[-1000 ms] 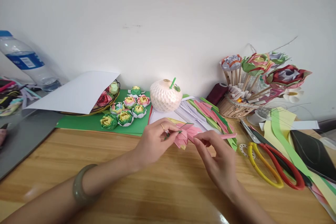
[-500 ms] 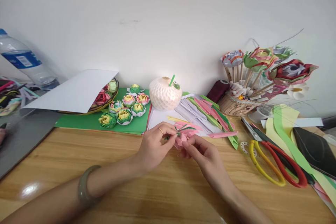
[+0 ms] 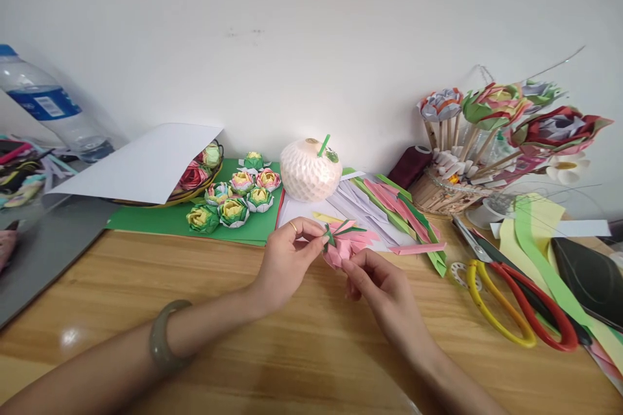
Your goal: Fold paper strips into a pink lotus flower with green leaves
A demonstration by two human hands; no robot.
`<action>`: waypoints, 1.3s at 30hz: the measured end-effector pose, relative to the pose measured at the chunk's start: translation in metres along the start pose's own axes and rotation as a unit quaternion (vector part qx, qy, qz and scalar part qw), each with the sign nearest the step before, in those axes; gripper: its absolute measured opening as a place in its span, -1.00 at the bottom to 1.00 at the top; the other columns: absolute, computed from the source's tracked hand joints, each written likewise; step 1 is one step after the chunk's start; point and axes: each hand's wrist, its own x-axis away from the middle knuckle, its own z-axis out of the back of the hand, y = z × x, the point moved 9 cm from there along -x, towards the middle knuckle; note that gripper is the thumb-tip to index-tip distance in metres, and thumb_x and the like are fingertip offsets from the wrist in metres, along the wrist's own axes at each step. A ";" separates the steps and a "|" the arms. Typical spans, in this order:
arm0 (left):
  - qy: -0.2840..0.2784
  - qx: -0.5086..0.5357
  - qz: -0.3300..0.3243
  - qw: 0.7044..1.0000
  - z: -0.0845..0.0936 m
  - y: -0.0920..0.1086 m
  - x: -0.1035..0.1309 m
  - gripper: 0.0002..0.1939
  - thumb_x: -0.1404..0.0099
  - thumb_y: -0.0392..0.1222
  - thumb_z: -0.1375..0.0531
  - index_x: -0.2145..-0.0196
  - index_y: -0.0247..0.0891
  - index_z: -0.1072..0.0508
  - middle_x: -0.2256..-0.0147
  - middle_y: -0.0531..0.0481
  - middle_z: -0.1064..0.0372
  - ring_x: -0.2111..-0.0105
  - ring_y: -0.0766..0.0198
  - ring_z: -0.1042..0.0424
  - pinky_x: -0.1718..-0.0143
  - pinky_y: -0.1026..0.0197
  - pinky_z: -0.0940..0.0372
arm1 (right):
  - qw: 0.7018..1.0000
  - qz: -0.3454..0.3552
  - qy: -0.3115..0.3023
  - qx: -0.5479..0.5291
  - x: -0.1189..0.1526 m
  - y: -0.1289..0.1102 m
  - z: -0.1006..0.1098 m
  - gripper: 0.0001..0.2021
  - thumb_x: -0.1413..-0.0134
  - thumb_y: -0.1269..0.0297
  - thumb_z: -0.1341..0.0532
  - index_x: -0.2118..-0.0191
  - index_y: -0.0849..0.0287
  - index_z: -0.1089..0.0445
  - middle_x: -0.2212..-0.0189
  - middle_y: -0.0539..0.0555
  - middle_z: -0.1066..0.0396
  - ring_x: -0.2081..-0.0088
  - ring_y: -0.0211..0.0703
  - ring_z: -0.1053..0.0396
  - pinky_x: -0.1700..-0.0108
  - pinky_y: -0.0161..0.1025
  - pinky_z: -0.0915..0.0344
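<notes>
On the wooden surface (image 3: 146, 285), six small paper flowers (image 3: 233, 198) sit in a cluster on a green sheet (image 3: 160, 220), with two pairs of scissors (image 3: 516, 298) to the right. The right hand (image 3: 384, 288), reaching toward loose strips a second ago, now joins the left hand (image 3: 287, 259); both pinch one pink folded flower (image 3: 345, 243) just above the surface, suggesting assembly continues.

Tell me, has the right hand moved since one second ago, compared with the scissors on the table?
Yes. The right hand has drawn left, away from the scissors, and in under the pink paper flower that the left hand pinches.
</notes>
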 end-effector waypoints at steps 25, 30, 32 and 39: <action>0.004 0.107 0.107 0.988 -0.002 -0.017 -0.001 -0.90 -0.02 -0.28 -0.25 0.52 -0.31 -0.36 0.53 0.09 -0.34 0.49 0.40 -0.33 0.44 0.34 -0.27 | 0.908 0.334 0.127 0.219 0.019 -0.053 0.015 -0.91 -0.04 0.46 -0.18 0.32 0.14 -0.36 0.47 0.02 -0.30 0.43 -0.24 -0.27 0.44 -0.31 -0.24; -0.060 0.207 0.194 0.957 -0.018 -0.029 0.000 -0.80 0.03 -0.22 -0.30 0.52 -0.32 -0.33 0.53 0.10 -0.32 0.49 0.41 -0.33 0.44 0.33 -0.30 | 0.965 0.174 0.180 0.085 -0.002 -0.030 0.048 -0.84 -0.09 0.22 -0.13 0.24 0.11 -0.38 0.25 0.07 -0.39 0.22 -0.14 -0.32 0.23 -0.23 -0.27; -0.094 0.221 0.207 0.948 -0.025 -0.029 0.004 -0.79 0.02 -0.21 -0.30 0.51 -0.32 -0.32 0.52 0.09 -0.32 0.49 0.40 -0.33 0.45 0.32 -0.30 | 0.988 0.100 0.114 0.034 -0.011 -0.020 0.041 -0.78 -0.07 0.15 -0.13 0.21 0.13 -0.40 0.22 0.07 -0.42 0.20 -0.12 -0.35 0.20 -0.23 -0.27; -0.159 0.197 0.231 0.940 -0.032 -0.030 0.007 -0.92 -0.05 -0.26 -0.21 0.43 -0.31 -0.42 0.47 0.05 -0.40 0.49 0.37 -0.38 0.39 0.28 -0.30 | 0.999 -0.020 0.011 -0.034 -0.014 -0.006 0.018 -0.74 0.02 0.13 -0.20 0.30 0.22 -0.46 0.43 0.04 -0.49 0.45 -0.21 -0.37 0.43 -0.32 -0.26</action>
